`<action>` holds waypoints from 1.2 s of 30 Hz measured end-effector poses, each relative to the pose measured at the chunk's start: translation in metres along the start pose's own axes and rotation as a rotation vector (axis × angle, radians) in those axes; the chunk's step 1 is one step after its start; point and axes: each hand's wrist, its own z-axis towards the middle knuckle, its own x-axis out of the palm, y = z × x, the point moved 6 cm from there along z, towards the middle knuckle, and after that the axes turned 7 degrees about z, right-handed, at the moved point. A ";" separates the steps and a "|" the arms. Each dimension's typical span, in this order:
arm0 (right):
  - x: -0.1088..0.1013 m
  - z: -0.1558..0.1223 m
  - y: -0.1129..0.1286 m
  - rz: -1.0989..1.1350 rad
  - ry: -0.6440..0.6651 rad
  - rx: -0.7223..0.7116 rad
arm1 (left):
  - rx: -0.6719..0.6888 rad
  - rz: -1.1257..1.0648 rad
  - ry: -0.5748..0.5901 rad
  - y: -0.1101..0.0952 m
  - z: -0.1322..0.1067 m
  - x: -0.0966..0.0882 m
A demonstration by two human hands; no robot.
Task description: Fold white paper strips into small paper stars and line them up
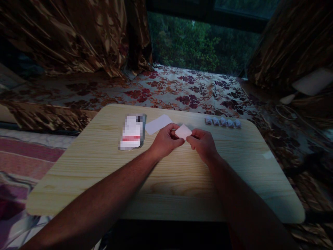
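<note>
A small square of white paper (pixel 183 132), turned corner-up, is held just above the table between both hands. My left hand (pixel 168 139) pinches its left corner between thumb and fingers. At the right corner, my right hand (pixel 201 141) grips the same paper with thumb and forefinger. Behind my left hand a larger white sheet or stack of paper (pixel 158 124) lies flat. Several small folded white paper pieces (pixel 223 121) stand in a row at the table's far right.
The light wooden table (pixel 99 173) has rounded corners. A blurred-out white packet with a red band (pixel 131 132) lies left of the hands. A whitish patch (pixel 267 155) shows near the right edge. Behind are a floral-covered ledge (pixel 192 90), curtains (pixel 111 38) and a window.
</note>
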 end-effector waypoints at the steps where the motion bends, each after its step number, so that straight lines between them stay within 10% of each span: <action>1: 0.000 0.000 0.000 -0.017 -0.002 -0.008 | 0.007 0.003 0.009 0.001 0.000 0.000; 36: 0.003 -0.001 0.002 -0.066 -0.012 -0.032 | 0.076 0.037 0.091 0.002 -0.002 0.006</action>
